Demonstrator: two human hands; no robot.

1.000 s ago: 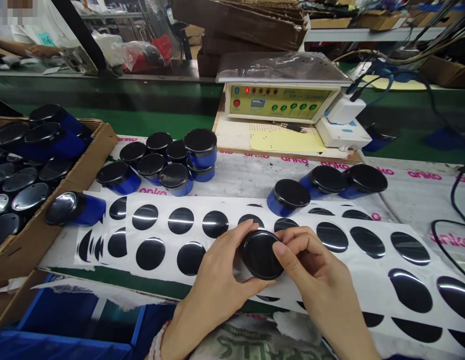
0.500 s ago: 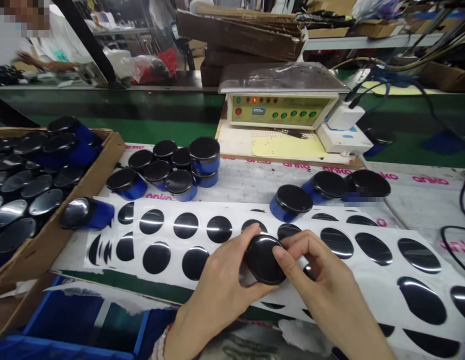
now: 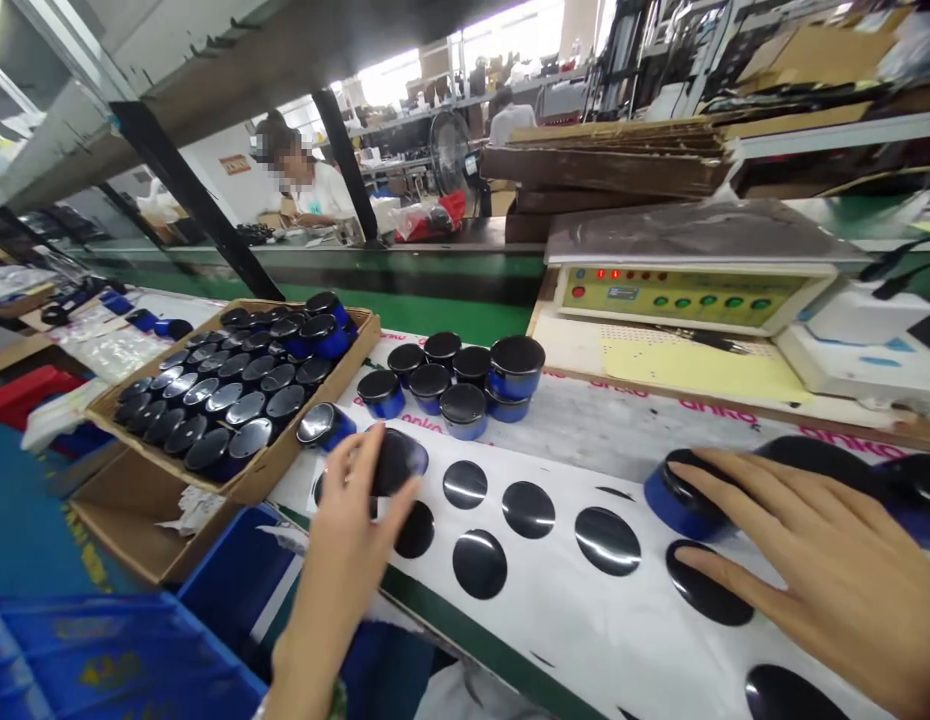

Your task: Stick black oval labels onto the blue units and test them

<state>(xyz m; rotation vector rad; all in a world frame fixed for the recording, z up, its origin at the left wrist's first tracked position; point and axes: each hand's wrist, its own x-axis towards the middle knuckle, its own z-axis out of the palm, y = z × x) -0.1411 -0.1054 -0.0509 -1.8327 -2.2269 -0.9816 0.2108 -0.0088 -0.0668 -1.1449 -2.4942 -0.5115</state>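
My left hand (image 3: 350, 530) is out to the left over the white sticker sheet (image 3: 555, 600) and grips a round black-topped piece (image 3: 400, 458), carried near the cardboard box (image 3: 315, 440). My right hand (image 3: 825, 575) lies at the right with fingers spread. Its fingertips touch the black top of a blue round piece (image 3: 675, 500) that lies on the sheet's far edge. The sheet carries several glossy black round stickers (image 3: 528, 508).
The cardboard box holds several black-topped blue pieces. A cluster of the same pieces (image 3: 454, 385) stands behind the sheet. A yellow tester with lights (image 3: 682, 295) sits at the back right. A blue bin (image 3: 225, 585) is below the table edge. A person (image 3: 304, 185) works across the green belt.
The view swung left and up. My hands parted: the left carried the black-topped piece left toward the box, and the right let go and reached right onto another blue piece.
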